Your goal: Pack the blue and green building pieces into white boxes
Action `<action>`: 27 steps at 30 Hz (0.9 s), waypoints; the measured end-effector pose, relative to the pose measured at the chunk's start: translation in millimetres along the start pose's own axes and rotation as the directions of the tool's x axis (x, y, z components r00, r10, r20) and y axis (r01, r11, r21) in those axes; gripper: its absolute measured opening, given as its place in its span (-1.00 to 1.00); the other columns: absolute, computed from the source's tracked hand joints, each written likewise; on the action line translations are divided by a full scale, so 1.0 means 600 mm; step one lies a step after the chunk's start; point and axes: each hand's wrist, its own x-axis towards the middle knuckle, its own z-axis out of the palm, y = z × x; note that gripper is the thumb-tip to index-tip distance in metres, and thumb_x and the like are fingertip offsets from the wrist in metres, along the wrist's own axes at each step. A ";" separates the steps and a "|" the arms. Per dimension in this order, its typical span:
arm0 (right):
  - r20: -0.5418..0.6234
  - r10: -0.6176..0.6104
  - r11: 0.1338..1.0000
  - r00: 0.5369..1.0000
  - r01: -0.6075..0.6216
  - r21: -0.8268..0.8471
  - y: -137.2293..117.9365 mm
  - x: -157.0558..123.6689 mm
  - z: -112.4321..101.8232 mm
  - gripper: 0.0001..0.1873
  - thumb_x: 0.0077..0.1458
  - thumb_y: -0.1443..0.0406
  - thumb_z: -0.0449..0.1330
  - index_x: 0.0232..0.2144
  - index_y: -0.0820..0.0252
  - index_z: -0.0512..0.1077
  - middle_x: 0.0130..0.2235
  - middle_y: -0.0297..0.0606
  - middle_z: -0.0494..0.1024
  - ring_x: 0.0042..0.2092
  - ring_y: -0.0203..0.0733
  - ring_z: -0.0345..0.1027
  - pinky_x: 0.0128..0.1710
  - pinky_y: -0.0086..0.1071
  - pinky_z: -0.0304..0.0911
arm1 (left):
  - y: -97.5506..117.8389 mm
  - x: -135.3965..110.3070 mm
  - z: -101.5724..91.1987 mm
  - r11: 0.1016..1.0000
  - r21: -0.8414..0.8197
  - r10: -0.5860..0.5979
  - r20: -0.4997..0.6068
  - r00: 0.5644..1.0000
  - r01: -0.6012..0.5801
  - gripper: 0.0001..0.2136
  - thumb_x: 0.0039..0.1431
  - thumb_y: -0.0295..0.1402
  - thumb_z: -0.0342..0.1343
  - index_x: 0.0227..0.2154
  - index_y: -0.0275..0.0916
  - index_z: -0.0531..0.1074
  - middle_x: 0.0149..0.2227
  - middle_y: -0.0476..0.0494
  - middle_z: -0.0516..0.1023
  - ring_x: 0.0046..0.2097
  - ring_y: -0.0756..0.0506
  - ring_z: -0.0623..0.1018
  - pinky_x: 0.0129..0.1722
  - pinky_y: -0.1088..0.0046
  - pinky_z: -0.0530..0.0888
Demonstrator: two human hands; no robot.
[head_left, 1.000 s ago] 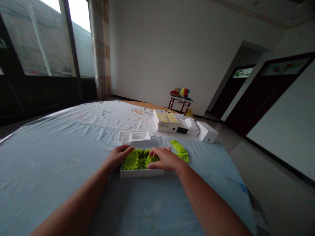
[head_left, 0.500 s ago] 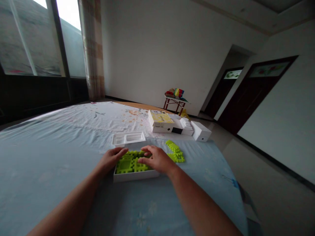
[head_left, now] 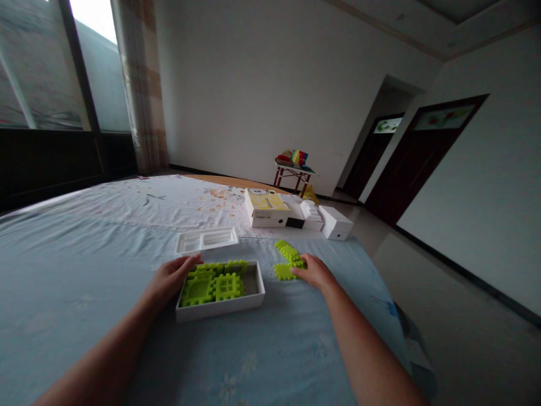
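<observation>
An open white box (head_left: 220, 307) sits on the tablecloth in front of me, with several lime-green toothed interlocking pieces (head_left: 198, 290) in its left and middle part. My left hand (head_left: 171, 274) grips the box at its left end, the thumb lying along the rim. To the right of the box, more green toothed pieces (head_left: 287, 251) lie overlapping on the cloth. My right hand (head_left: 316, 273) is at the right side of these, thumb and fingers closed about the edge of one toothed piece (head_left: 284, 272). Its other fingers are partly hidden.
Beyond the box lies a white plastic tray (head_left: 207, 239). Farther back stand a yellow and white carton (head_left: 267, 210), a white moulded piece (head_left: 311, 211) and a white box (head_left: 337, 222). A small table (head_left: 291, 168) with colourful things is by the wall.
My right hand has moved from above the box, rightward to the green pieces on the cloth, uncovering the box's right end. My left hand stays at the box. The view has shifted slightly.
</observation>
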 end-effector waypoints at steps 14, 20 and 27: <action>0.081 -0.052 0.976 0.995 0.034 0.214 0.013 -0.023 -0.038 -0.30 -0.20 0.36 0.22 0.07 0.26 0.19 -0.08 -0.09 0.43 -0.10 -0.17 0.35 -0.13 -0.33 0.23 | 0.013 -0.010 0.004 0.998 -0.041 -0.049 -0.006 0.999 0.049 -0.43 -0.30 0.14 0.11 -0.36 -0.26 0.50 -0.43 -0.13 0.57 -0.37 -0.16 0.54 -0.43 0.47 0.46; -0.002 -0.097 0.977 0.995 0.095 0.189 -0.047 -0.035 -0.021 -0.33 -0.12 0.20 0.21 0.07 0.25 0.20 -0.16 -0.12 0.46 -0.17 -0.17 0.37 -0.17 -0.33 0.24 | 0.004 -0.006 0.002 0.998 -0.051 -0.032 -0.002 0.999 0.032 -0.47 -0.27 0.12 0.12 -0.36 -0.25 0.50 -0.39 -0.13 0.58 -0.34 -0.16 0.53 -0.40 0.47 0.45; -0.010 -0.119 0.987 0.993 0.117 -0.114 -0.071 -0.040 0.013 -0.52 -0.04 0.11 0.14 -0.06 0.18 0.32 -0.13 -0.15 0.42 -0.11 -0.15 0.33 -0.14 -0.35 0.19 | 0.005 -0.008 0.001 1.000 -0.016 0.012 -0.020 1.000 -0.013 -0.48 -0.23 0.13 0.09 -0.40 -0.26 0.51 -0.40 -0.14 0.57 -0.34 -0.13 0.52 -0.39 0.50 0.43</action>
